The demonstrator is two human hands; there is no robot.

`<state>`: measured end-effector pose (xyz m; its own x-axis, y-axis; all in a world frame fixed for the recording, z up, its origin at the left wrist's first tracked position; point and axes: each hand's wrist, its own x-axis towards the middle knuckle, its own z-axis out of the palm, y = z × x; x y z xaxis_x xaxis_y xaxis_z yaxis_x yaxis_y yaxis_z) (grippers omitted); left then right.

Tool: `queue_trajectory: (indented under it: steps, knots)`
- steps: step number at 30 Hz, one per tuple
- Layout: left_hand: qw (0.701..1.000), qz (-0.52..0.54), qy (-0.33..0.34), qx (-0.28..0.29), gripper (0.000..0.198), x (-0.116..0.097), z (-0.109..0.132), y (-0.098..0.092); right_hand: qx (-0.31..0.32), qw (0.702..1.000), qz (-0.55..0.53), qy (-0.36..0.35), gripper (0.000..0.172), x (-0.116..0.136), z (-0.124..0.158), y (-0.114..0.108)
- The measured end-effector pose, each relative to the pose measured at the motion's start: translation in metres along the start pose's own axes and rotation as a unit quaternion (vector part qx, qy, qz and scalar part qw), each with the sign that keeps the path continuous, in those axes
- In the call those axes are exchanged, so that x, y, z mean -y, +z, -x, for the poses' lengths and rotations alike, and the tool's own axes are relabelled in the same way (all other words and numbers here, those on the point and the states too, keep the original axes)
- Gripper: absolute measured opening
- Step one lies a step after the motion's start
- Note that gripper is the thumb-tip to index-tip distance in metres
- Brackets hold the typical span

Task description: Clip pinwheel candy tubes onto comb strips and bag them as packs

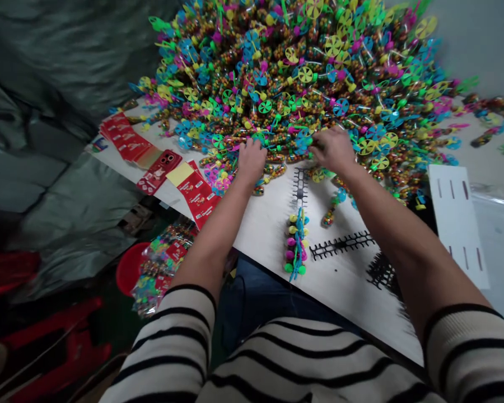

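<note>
A large heap of clear candy-filled tubes (285, 73) with colourful plastic pinwheels covers the far part of the table. My left hand (252, 160) lies palm down at the heap's near edge, its fingers among the tubes. My right hand (334, 150) is on the same edge, with its fingertips pressed into the pinwheels; whether either hand grips a tube is hidden. Between my forearms, a short row of tubes (296, 246) stands in a black comb-like rack (300, 187). A single loose tube (330, 215) lies to its right.
Red printed cards (126, 137) lie at the table's (264, 224) left edge. Black racks (340, 246) lie near the front edge, and a slotted white board (457, 224) lies at right. A filled bag of tubes (163, 266) and a red plastic stool (54, 347) sit below left.
</note>
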<state>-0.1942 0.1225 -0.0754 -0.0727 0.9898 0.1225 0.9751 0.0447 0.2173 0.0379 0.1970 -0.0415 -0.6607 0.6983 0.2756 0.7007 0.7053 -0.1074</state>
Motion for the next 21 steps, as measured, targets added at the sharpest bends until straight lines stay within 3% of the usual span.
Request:
queue_trajectory:
  steps: [6, 9, 12, 16, 18, 21]
  knots:
    - [1.0, -0.013, 0.006, 0.007, 0.033, 0.01, 0.012, 0.0, -0.204, 0.966, -0.116, 0.111, 0.027, -0.03, 0.043, -0.027]
    - [1.0, -0.013, 0.003, -0.005, 0.033, 0.004, 0.021, -0.009, -0.237, 0.93, -0.218, 0.175, 0.027, -0.036, 0.068, -0.037]
    - [1.0, -0.015, 0.012, -0.004, 0.027, -0.007, 0.036, -0.029, -0.141, 0.897, -0.369, 0.2, 0.029, -0.022, 0.097, -0.044]
    - [0.995, -0.01, 0.063, 0.073, 0.026, -0.022, 0.067, -0.063, 0.032, 0.846, -0.49, 0.207, 0.031, 0.025, 0.134, -0.04]
    - [0.986, 0.002, 0.098, 0.133, 0.024, -0.029, 0.084, -0.074, 0.059, 0.855, -0.472, 0.208, 0.028, 0.048, 0.145, -0.031]
    - [0.968, 0.038, 0.144, 0.204, 0.022, -0.042, 0.104, -0.077, 0.043, 0.877, -0.433, 0.203, 0.025, 0.072, 0.152, -0.012]
